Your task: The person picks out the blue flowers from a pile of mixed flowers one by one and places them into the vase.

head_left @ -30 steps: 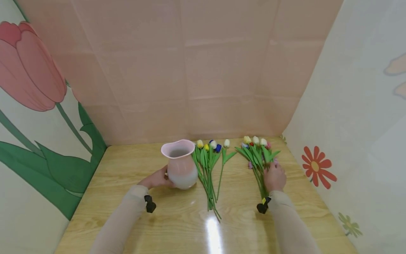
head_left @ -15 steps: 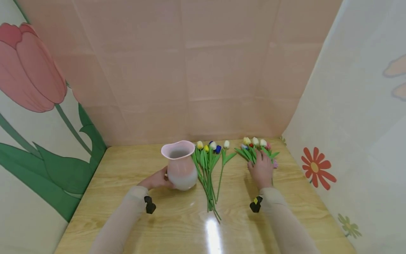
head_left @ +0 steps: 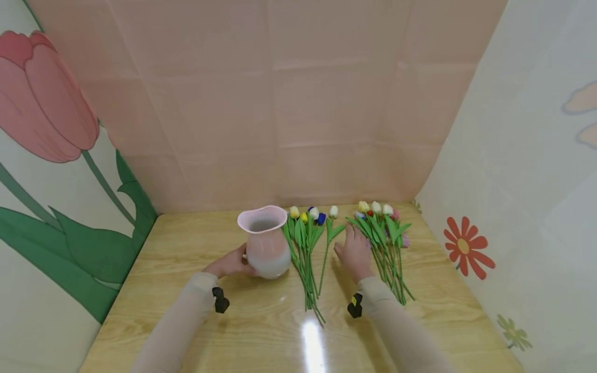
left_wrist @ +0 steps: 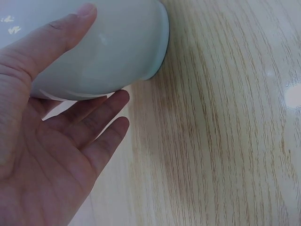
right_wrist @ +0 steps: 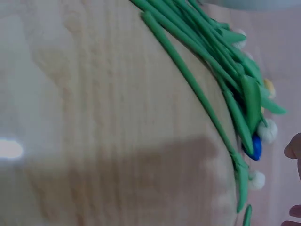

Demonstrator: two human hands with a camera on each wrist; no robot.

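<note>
A pink and white vase (head_left: 268, 251) with a wavy rim stands upright on the table. My left hand (head_left: 230, 263) holds it by its left side. In the left wrist view the thumb lies across the vase and the fingers reach behind its lower wall. Just right of the vase lies a bunch of artificial tulips (head_left: 305, 243) in yellow, white and blue. Beside that is a single white tulip (head_left: 333, 211). My right hand (head_left: 355, 255) hovers between this tulip and a second bunch of tulips (head_left: 380, 233), its fingers extended. The right wrist view catches only its fingertips (right_wrist: 294, 147).
The wooden table (head_left: 261, 331) ends at a pink backdrop (head_left: 280, 129). A wall panel with a painted tulip (head_left: 46, 98) stands at the left, and a white panel with a painted red flower (head_left: 464, 244) bounds the right side.
My right hand has left the stems of the right bunch, passed over its leaves and moved left beside it. That bunch's stems now show fully. The left hand and vase have stayed put.
</note>
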